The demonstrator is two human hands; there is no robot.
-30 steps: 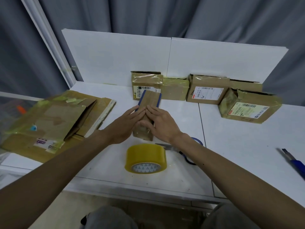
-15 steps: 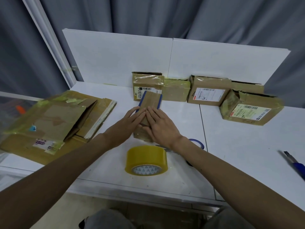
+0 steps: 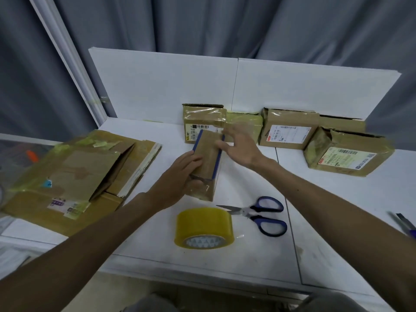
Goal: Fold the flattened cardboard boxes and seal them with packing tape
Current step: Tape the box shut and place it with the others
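Note:
A small folded cardboard box (image 3: 208, 158) with blue-taped top edges stands in the middle of the white table (image 3: 326, 210). My left hand (image 3: 180, 174) grips its near left corner, thumb on the front face. My right hand (image 3: 238, 145) hovers blurred over the box's far right edge, fingers spread and holding nothing. A roll of yellowish packing tape (image 3: 203, 228) lies in front of the box. A stack of flattened cardboard boxes (image 3: 74, 174) lies at the left.
Blue-handled scissors (image 3: 258, 213) lie right of the tape roll. Several folded, taped boxes (image 3: 288, 129) line the white back panel. A blue-handled tool (image 3: 403, 224) lies at the right edge. Grey curtains hang behind.
My right hand has lifted off the box top and moved to the far right. The left hand has slid to the box's left corner. The scissors are now uncovered.

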